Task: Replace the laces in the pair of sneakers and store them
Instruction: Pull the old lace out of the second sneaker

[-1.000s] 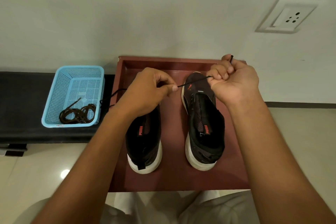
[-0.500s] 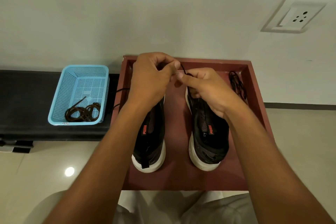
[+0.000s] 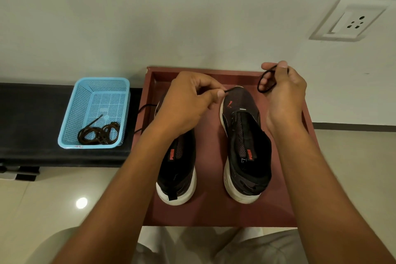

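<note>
Two black sneakers with white soles stand side by side on a dark red tray (image 3: 214, 214), the left sneaker (image 3: 177, 169) partly under my left arm, the right sneaker (image 3: 246, 141) in full view. My left hand (image 3: 186, 105) hovers above the left sneaker's toe and pinches the tip of a black lace (image 3: 228, 91) between thumb and forefinger. Over the tray's far right corner, my right hand (image 3: 282, 90) holds a looped bundle of black lace (image 3: 265, 81). Another stretch of black lace (image 3: 142, 109) hangs over the tray's left edge.
A light blue mesh basket (image 3: 70, 118) sits on a black bench (image 3: 27, 118) left of the tray, with a coiled dark brown lace (image 3: 98, 134) inside. A white wall with a socket plate (image 3: 349, 21) rises behind. My knees show at the bottom.
My hands were together over the shoe toes half a second ago; now the right hand has moved out to the right with a lace loop, and the left keeps pinching a lace end.
</note>
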A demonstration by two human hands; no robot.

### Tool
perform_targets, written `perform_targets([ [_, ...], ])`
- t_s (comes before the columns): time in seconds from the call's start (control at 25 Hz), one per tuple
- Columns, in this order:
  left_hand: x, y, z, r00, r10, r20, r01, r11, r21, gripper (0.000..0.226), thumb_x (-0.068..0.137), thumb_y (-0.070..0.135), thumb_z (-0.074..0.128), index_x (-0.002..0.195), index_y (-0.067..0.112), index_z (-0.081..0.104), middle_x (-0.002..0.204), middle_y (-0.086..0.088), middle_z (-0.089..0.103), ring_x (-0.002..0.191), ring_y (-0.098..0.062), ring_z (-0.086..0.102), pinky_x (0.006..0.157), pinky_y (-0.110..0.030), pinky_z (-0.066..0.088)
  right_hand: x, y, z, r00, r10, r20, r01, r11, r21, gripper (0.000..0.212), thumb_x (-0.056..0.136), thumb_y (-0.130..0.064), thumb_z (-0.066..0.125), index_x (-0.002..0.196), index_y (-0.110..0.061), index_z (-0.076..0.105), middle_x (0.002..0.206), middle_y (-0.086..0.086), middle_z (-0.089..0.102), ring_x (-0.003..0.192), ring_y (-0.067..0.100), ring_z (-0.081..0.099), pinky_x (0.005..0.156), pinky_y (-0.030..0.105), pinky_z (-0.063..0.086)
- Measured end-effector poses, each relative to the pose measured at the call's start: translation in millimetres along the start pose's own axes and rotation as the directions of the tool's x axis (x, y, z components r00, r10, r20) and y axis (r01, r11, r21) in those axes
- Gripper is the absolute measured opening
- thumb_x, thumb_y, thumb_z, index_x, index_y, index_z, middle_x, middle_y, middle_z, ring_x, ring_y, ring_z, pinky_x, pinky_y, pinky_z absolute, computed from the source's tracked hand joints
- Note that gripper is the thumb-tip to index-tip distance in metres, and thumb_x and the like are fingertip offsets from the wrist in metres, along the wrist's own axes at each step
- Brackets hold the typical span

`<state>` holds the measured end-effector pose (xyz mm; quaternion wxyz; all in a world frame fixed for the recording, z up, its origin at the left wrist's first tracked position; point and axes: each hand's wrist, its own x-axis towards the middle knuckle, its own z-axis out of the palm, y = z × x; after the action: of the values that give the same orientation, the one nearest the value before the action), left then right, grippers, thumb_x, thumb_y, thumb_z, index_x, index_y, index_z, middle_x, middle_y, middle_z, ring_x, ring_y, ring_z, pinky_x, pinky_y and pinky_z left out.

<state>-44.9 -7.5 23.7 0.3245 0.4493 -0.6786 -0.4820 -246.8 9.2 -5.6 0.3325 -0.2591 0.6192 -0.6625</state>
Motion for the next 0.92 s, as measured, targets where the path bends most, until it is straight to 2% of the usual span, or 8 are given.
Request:
perform_targets([
  [0.12,0.1,6.1,7.1,0.998,0.053,-0.018,-0.054,0.997,-0.048,0.009,0.094,0.008,0.072,0.090,0.013,0.079,0.064,0.006,0.069,0.057,-0.004,0.058,0.059,-0.015,0.045,2.6,2.0,-0.7,1.000,0.002,-0.029,-0.001,1.000,0.016,0.039,0.110,-0.025,0.043,0.097,-0.003,0.073,0.074,0.005,0.064,0.068,0.017,0.059,0.068,0.033,0.049],
  [0.2,-1.5,6.5,14.8,0.999,0.046,0.007,-0.045,0.999,-0.020,0.008,0.093,0.009,0.073,0.090,0.010,0.079,0.062,0.011,0.067,0.055,-0.002,0.058,0.059,-0.014,0.045,2.4,-3.3,3.7,0.987,0.157,0.038,-0.162,0.967,0.197,0.037,0.110,-0.030,0.045,0.090,-0.011,0.071,0.070,-0.001,0.059,0.063,0.013,0.051,0.063,0.028,0.041],
  [0.32,-3.3,-0.4,25.6,0.999,0.042,0.029,-0.043,0.997,0.062,0.009,0.092,0.014,0.075,0.085,0.016,0.079,0.069,0.009,0.071,0.061,-0.005,0.064,0.068,-0.024,0.052,-1.4,-14.2,6.9,0.864,0.412,0.291,-0.504,0.703,0.502,0.039,0.109,-0.034,0.045,0.079,-0.018,0.063,0.074,-0.003,0.057,0.064,0.011,0.055,0.067,0.026,0.043],
  [0.4,-3.5,-3.8,29.6,0.999,0.038,0.016,-0.040,0.994,0.106,0.012,0.092,0.016,0.075,0.082,0.020,0.078,0.070,0.011,0.072,0.064,0.001,0.064,0.074,-0.027,0.053,-5.0,-19.8,5.4,0.803,0.433,0.410,-0.588,0.458,0.667,0.040,0.110,-0.024,0.043,0.075,-0.013,0.060,0.078,0.001,0.063,0.068,0.016,0.065,0.074,0.030,0.051],
  [0.48,-4.6,-2.5,31.0,0.999,0.029,0.013,-0.031,0.991,0.134,0.015,0.092,0.018,0.075,0.079,0.024,0.077,0.069,0.014,0.070,0.065,0.004,0.063,0.073,-0.022,0.049,-4.7,-25.7,2.2,0.790,0.419,0.447,-0.593,0.339,0.730,0.035,0.105,-0.011,0.041,0.074,-0.011,0.056,0.063,-0.003,0.053,0.051,0.011,0.053,0.059,0.024,0.046],
  [0.6,-4.0,-1.2,17.9,0.997,0.001,0.075,-0.017,0.977,0.213,0.015,0.094,0.020,0.073,0.080,0.026,0.076,0.067,0.018,0.067,0.065,0.006,0.062,0.073,-0.018,0.046,5.4,-30.1,-9.8,0.836,0.440,0.328,-0.519,0.440,0.733,0.029,0.096,-0.011,0.046,0.069,-0.015,0.054,0.055,-0.007,0.029,0.041,0.009,0.024,0.043,0.021,0.025],
  [0.76,3.0,-10.3,-28.6,0.997,-0.068,0.044,0.048,0.931,0.361,0.009,0.095,0.024,0.072,0.087,0.027,0.077,0.078,0.016,0.071,0.074,0.005,0.065,0.080,-0.024,0.053,17.7,-31.6,-31.4,0.922,0.387,0.017,-0.345,0.802,0.488,0.040,0.109,-0.030,0.043,0.071,-0.019,0.053,0.054,-0.007,0.024,0.045,0.009,0.016,0.043,0.024,0.017],
  [0.92,2.9,-8.8,-30.9,0.993,-0.046,-0.105,0.069,0.971,0.227,0.009,0.095,0.022,0.073,0.088,0.023,0.078,0.068,0.016,0.070,0.062,0.005,0.061,0.065,-0.014,0.046,4.5,-27.8,-12.8,0.957,0.222,0.184,-0.213,0.975,-0.067,0.039,0.107,-0.032,0.047,0.077,-0.014,0.065,0.053,-0.010,0.027,0.046,0.007,0.020,0.046,0.024,0.016],
])
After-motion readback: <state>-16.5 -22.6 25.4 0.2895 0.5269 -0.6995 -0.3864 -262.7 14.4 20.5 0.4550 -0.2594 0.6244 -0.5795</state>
